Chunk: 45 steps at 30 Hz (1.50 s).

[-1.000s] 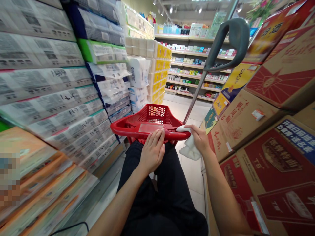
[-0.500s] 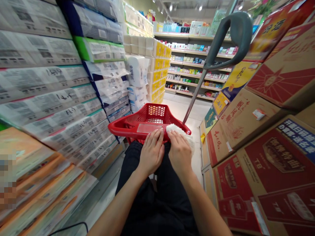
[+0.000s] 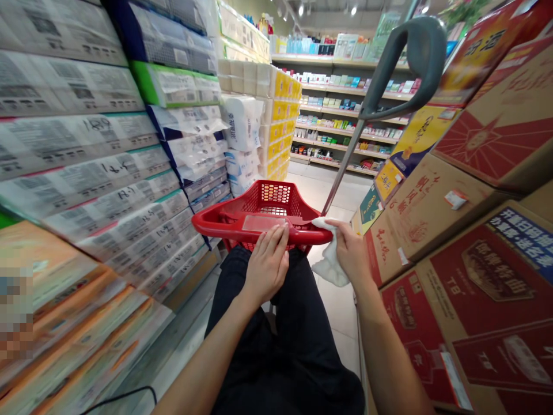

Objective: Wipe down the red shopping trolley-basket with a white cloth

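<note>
A red plastic shopping basket [image 3: 216,225] with perforated walls stands in front of my knees, its near rim towards me. On that rim, beside a pale label plate, my left hand [image 3: 268,262] lies flat with its fingers stretched out. At the rim's right corner, my right hand [image 3: 353,248] holds a white cloth [image 3: 332,259], pressed against the red plastic. The cloth's lower part hangs down outside the basket. A metal pull rod with a grey loop handle [image 3: 404,72] rises from the basket's right side.
Stacked packs of paper goods [image 3: 86,138] wall the left side. Cardboard cartons [image 3: 484,276] line the right side close to my right arm. Beyond the basket, shelves [image 3: 345,124] hold many small boxes and bottles. A dark cable [image 3: 125,396] lies at lower left.
My right hand has slid right along the rim with the cloth, from near the middle to the right corner. The cloth now hangs lower. My left hand has stayed on the rim.
</note>
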Available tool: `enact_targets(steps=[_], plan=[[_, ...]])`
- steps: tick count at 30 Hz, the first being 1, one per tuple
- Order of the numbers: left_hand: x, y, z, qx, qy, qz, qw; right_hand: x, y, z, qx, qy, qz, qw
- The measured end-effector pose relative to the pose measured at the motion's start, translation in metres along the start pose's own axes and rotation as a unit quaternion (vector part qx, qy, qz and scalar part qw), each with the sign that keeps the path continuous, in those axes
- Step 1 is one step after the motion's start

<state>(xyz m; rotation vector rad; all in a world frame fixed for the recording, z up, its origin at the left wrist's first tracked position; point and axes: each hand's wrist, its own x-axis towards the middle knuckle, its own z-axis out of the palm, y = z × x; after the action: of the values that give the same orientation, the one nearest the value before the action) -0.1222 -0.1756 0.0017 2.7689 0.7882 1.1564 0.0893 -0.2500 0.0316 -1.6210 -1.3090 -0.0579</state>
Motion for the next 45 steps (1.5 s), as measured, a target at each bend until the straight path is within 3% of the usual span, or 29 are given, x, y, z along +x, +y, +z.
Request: enact_targets(steps=[3, 5, 8, 11, 15, 18, 22, 26, 31, 35, 39, 42, 45], plan=[[0.0, 0.0, 0.001, -0.001, 0.004, -0.003, 1.0, 0.024, 0.019, -0.01, 0.023, -0.085, 0.033, 0.996], [-0.001, 0.0, 0.001, -0.001, 0.007, -0.004, 1.0, 0.029, 0.021, -0.012, 0.017, -0.1, 0.035, 0.994], [-0.002, -0.001, 0.001, -0.002, 0.007, -0.004, 1.0, 0.013, 0.001, -0.004, -0.075, -0.049, 0.014, 0.996], [-0.003, -0.001, 0.001, -0.007, 0.004, -0.004, 1.0, -0.015, -0.036, 0.02, -0.188, 0.002, -0.021, 0.982], [-0.002, -0.003, 0.003, -0.007, 0.009, 0.003, 1.0, -0.039, -0.071, 0.06, -0.231, -0.01, -0.091, 0.968], [-0.002, -0.006, 0.005, -0.002, 0.02, 0.019, 1.0, -0.04, -0.07, 0.07, -0.219, -0.006, -0.133, 0.967], [-0.002, -0.008, 0.006, 0.003, 0.018, 0.023, 1.0, -0.035, -0.044, 0.048, -0.179, -0.002, -0.167, 0.97], [-0.001, -0.007, 0.004, 0.0, 0.015, 0.025, 1.0, -0.021, -0.012, 0.012, -0.128, 0.009, -0.139, 0.982], [0.0, -0.006, 0.005, -0.008, 0.021, 0.019, 1.0, 0.015, 0.02, -0.017, 0.012, -0.132, -0.135, 0.982], [0.001, -0.007, 0.008, -0.003, 0.026, 0.012, 1.0, 0.043, 0.038, -0.021, 0.067, -0.199, -0.119, 0.97], [0.002, -0.007, 0.007, -0.001, 0.016, 0.014, 1.0, 0.057, 0.044, -0.016, 0.076, -0.221, -0.099, 0.967], [0.002, -0.007, 0.004, -0.002, 0.009, 0.009, 1.0, 0.049, 0.034, -0.011, 0.028, -0.19, -0.088, 0.977], [0.001, -0.007, 0.003, -0.006, 0.004, 0.008, 1.0, 0.025, 0.01, -0.003, -0.098, -0.12, -0.077, 0.985]])
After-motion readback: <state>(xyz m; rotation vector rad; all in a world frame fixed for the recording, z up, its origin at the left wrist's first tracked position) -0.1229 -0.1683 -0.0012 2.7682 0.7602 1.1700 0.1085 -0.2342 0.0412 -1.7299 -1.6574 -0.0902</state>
